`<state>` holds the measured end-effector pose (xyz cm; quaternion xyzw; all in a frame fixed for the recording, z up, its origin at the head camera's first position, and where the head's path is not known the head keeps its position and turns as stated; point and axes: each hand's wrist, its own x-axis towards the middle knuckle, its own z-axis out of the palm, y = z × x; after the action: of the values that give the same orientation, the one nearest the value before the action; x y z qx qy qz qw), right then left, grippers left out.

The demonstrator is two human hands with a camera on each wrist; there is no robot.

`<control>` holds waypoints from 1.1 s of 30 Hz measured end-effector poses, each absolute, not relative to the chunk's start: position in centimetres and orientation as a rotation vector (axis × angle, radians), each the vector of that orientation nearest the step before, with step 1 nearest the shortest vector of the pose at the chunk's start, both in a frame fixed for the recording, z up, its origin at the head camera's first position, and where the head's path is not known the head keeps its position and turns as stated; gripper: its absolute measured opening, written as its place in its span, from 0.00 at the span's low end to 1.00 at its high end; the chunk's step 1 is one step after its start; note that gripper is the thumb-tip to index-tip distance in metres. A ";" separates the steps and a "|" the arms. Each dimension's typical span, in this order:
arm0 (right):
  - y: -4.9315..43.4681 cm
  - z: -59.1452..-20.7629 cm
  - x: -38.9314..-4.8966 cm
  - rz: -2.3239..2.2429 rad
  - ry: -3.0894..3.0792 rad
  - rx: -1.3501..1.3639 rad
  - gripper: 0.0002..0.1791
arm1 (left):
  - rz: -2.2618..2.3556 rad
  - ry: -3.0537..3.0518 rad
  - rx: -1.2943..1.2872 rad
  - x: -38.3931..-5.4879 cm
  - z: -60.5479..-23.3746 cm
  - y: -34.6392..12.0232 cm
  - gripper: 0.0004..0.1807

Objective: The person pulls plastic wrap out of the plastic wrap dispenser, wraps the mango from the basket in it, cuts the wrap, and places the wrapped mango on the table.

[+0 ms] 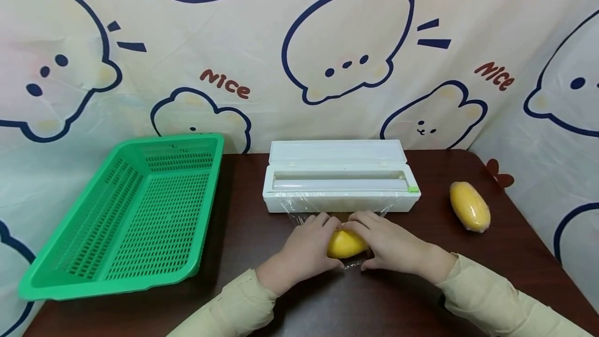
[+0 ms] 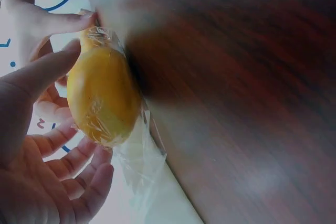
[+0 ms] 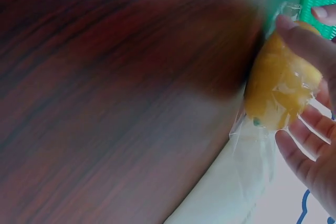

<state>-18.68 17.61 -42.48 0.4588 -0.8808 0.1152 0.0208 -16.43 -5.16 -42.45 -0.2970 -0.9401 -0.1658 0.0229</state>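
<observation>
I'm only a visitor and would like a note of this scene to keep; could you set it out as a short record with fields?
Left hand: curled round one side of the yellow fruit
Right hand: curled round its other side
Clear film: on the fruit, stretching to the white box
White box: lid open, roll inside
Second fruit: yellow, film-wrapped, right side of table
Green basket: left side
Table: dark brown

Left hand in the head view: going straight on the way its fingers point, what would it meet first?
Likely the clear plastic film first, then the white cling-film dispenser it runs from. The left hand cups the yellow fruit, though depth ahead is hard to judge.
</observation>
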 end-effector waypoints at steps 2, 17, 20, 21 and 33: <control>17.6 -42.6 -18.7 0.328 -2.692 1.448 0.46 | -0.521 -2.904 -0.941 -16.5 -42.5 -5.2 0.35; 17.1 -42.2 -19.6 0.356 -2.640 1.448 0.34 | -0.531 -2.916 -0.926 -16.3 -42.7 -5.4 0.41; 16.9 -42.2 -19.8 0.388 -2.653 1.428 0.33 | -0.405 -2.897 -0.892 -16.1 -43.1 -5.1 0.48; 16.8 -42.1 -19.8 0.403 -2.657 1.422 0.33 | -0.385 -2.881 -0.887 -16.0 -43.2 -5.1 0.47; 17.2 -41.8 -19.4 0.481 -2.688 1.320 0.30 | -0.629 -2.879 -0.894 -16.6 -42.5 -6.2 0.32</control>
<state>-19.36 17.23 -41.83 0.4345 -0.8850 0.1582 0.0545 -16.59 -6.18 -42.54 -0.2901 -0.9344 -0.2041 0.0311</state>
